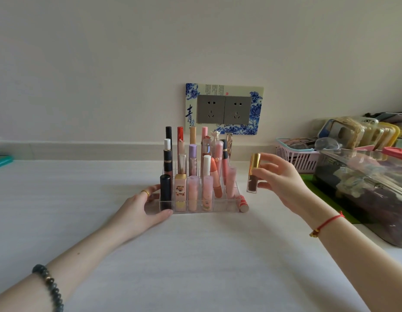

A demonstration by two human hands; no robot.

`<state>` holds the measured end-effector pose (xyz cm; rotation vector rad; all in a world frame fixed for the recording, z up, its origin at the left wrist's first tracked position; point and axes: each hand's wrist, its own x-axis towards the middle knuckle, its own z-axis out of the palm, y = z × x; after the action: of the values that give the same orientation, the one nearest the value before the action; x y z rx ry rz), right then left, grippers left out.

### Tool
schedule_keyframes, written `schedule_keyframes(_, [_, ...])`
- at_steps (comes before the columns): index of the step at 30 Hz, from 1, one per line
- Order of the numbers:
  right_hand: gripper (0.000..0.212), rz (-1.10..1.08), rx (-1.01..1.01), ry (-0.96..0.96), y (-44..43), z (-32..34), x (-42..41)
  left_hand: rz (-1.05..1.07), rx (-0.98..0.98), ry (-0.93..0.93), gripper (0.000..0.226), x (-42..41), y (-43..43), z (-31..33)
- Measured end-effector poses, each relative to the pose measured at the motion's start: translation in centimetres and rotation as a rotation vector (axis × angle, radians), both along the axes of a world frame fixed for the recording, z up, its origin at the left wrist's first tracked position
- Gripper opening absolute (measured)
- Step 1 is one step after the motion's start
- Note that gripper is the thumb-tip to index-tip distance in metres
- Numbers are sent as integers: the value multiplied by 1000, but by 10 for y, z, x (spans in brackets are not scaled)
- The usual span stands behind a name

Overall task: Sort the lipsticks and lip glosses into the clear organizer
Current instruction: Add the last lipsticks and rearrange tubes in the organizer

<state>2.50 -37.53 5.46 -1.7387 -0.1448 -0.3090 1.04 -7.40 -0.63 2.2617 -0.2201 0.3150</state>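
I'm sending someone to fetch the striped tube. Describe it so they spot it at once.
Find the clear organizer on the white table below the wall sockets. At its front right corner, outside it, lies the striped tube. It is the only one lying flat on the table, red and white; the others stand in compartments or sit in the right hand.

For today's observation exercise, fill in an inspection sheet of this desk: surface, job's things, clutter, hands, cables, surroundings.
Surface: white tabletop, bare in front.
Job's things: clear organizer nearly full of upright tubes; red striped lipstick lying at its right side; gold-capped lip gloss held upright.
Clutter: pink basket, clear bag at right.
Hands: left hand steadies the organizer; right hand holds the gloss.
Cables: nothing seen.
Surroundings: wall socket, unused.
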Motion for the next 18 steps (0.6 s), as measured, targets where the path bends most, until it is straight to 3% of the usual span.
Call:
schedule_keyframes(6, [37,129,41,-182,18,10,-15,2,44,-12,64,-2,0,1])
schedule_keyframes(18, [31,-5,-182,-312,44,-7,-11,-11,26,-29,55,0,0,-1])
